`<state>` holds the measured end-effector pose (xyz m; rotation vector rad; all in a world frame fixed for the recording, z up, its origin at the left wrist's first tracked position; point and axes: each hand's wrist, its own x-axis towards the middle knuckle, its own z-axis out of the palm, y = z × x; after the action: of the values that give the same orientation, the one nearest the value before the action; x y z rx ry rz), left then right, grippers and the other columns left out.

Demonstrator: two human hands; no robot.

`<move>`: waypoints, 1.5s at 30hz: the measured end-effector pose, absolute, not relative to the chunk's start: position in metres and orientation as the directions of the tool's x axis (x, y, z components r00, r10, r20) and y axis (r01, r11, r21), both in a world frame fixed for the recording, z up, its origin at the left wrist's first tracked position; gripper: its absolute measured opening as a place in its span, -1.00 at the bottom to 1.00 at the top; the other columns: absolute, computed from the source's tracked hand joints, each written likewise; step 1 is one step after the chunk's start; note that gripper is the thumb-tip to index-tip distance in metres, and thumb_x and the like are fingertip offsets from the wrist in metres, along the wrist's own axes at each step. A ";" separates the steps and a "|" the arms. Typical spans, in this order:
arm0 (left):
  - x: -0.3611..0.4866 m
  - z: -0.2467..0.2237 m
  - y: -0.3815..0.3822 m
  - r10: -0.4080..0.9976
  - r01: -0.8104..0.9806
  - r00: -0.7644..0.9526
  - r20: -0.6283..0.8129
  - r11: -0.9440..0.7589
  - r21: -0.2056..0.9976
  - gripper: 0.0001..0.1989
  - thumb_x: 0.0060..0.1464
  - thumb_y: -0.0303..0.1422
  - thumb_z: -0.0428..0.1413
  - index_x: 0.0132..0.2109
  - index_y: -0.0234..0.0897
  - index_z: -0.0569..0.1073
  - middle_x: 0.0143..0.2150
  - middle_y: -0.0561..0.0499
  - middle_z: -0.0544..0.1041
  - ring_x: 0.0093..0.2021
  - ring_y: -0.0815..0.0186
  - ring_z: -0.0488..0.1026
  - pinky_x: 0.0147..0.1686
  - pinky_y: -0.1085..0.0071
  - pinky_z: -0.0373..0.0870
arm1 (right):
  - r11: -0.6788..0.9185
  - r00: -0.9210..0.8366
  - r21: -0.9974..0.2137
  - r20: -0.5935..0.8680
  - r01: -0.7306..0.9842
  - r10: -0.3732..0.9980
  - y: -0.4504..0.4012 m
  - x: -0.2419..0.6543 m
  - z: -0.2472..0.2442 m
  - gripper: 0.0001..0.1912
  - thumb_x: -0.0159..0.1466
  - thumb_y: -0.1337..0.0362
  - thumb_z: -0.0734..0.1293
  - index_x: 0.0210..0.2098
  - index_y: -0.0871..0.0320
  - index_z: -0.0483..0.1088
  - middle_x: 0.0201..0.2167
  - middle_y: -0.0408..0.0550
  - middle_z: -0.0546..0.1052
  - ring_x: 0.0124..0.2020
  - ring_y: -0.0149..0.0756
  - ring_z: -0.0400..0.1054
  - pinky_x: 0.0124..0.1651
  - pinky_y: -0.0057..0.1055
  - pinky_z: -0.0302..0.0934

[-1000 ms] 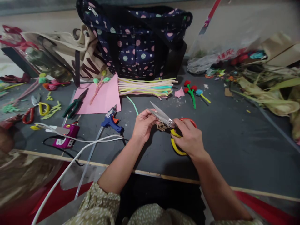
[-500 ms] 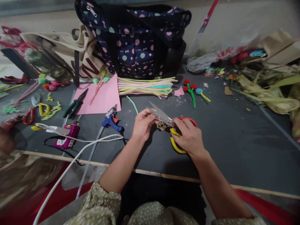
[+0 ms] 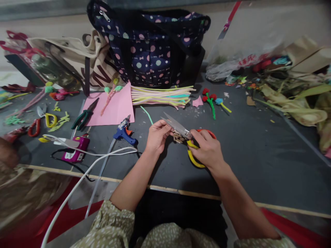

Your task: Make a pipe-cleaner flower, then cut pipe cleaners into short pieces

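In my right hand (image 3: 207,148) is a large pair of scissors (image 3: 178,125) with yellow and red handles. Their blades are slightly apart and point toward my left hand (image 3: 158,136). The left thumb and fingers are pinched together right beside the blades; what they hold is too small to make out. A green pipe cleaner (image 3: 147,114) runs up to the back of that hand, and I cannot tell if it is gripped or lies behind. Below the blades are several short beige pieces (image 3: 178,137) on the dark table.
A bundle of pastel pipe cleaners (image 3: 160,96) lies beyond my hands. To the left are a blue glue gun (image 3: 125,134), green-handled pliers (image 3: 84,117), pink paper (image 3: 116,115), a purple power strip (image 3: 76,150) and a white cable (image 3: 90,168). Red pipe-cleaner flowers (image 3: 210,100) lie right.
The view has shifted slightly, so the table items appear a little further right. My hands and the scissors hold nearly the same pose.
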<state>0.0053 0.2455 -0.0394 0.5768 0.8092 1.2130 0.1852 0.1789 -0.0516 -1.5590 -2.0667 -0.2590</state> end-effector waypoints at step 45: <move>0.001 -0.037 0.251 0.969 -0.641 0.077 -0.236 0.229 0.732 -0.71 -0.31 -0.43 0.41 -0.36 -0.32 0.53 -0.53 0.12 0.50 -0.53 0.50 0.43 -0.54 0.61 0.38 | 0.324 -0.199 -0.199 0.475 0.925 0.857 0.202 0.180 -0.041 -0.72 0.18 0.38 0.24 -0.12 0.13 0.45 -0.32 -0.08 0.49 -0.35 -0.33 0.33 -0.41 -0.45 0.04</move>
<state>0.0008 0.2507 -0.0373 0.5096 0.7988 1.2875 0.1799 0.2022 -0.0414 -1.5651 -2.0904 -0.1756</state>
